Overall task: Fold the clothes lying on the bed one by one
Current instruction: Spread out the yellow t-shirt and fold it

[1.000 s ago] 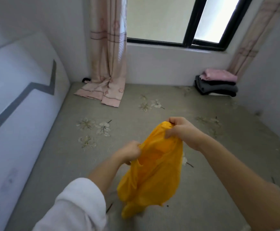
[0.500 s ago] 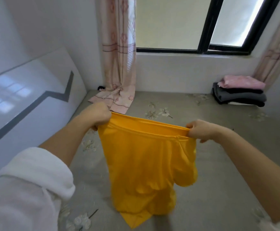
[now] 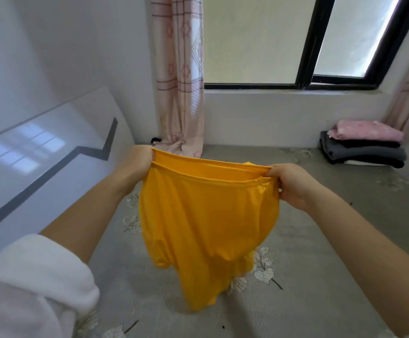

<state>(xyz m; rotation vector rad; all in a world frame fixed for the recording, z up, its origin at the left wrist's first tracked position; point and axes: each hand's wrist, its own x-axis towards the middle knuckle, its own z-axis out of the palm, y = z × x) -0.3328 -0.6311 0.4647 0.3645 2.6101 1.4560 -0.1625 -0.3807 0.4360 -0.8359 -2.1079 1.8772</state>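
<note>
Pink patterned curtain beside black-framed window

Both arms outstretched, left hand and right hand raised apart, fingers curled, gripping

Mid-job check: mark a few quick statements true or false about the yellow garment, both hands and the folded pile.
1. The left hand and right hand each grip the yellow garment by its top edge. True.
2. The yellow garment lies spread out flat. False: it hangs from both hands over the bed.
3. A pink item tops the folded pile. True.
4. The folded pile sits at the near left. False: it sits at the far right.
</note>
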